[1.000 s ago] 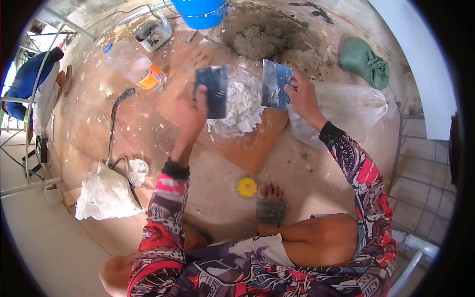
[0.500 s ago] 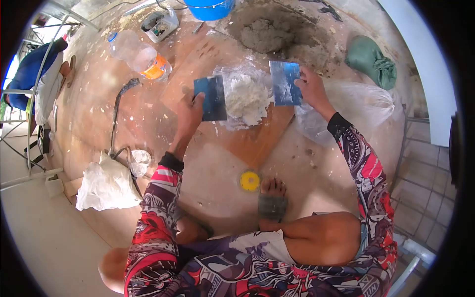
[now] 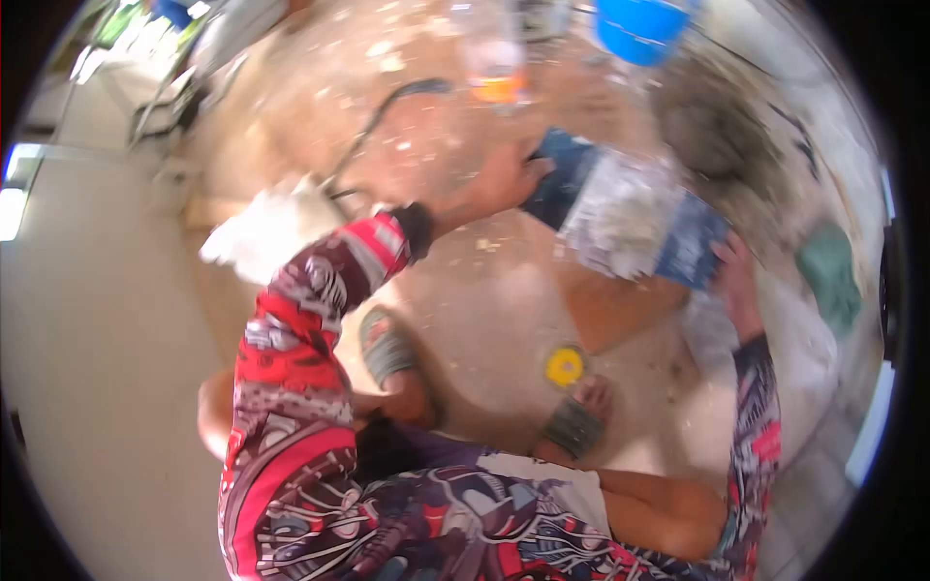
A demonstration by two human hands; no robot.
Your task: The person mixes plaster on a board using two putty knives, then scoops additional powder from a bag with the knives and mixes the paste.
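Note:
My left hand (image 3: 511, 180) is closed on a flat blue scraper (image 3: 559, 176) at the left edge of a heap of white powdery paste (image 3: 625, 221). A second blue scraper (image 3: 693, 242), smeared with white, is in my right hand (image 3: 738, 281) at the heap's right edge. The two blades stand on opposite sides of the heap, tilted inward; whether they touch it is blurred. Beneath the heap lies a brown board (image 3: 605, 315). The fingers behind each scraper are partly hidden.
A yellow disc (image 3: 565, 367) lies near my foot. A plastic bottle (image 3: 492, 58), blue bucket (image 3: 639, 31) and grey heap (image 3: 712, 131) are beyond. Green sack (image 3: 830, 276) and clear bag (image 3: 799, 339) lie right; white bag (image 3: 276, 230) and dark strip (image 3: 387, 105) left.
The view has swung left, so the scene sits farther right and tilted. Both scrapers stay in my hands and now flank the white heap more closely.

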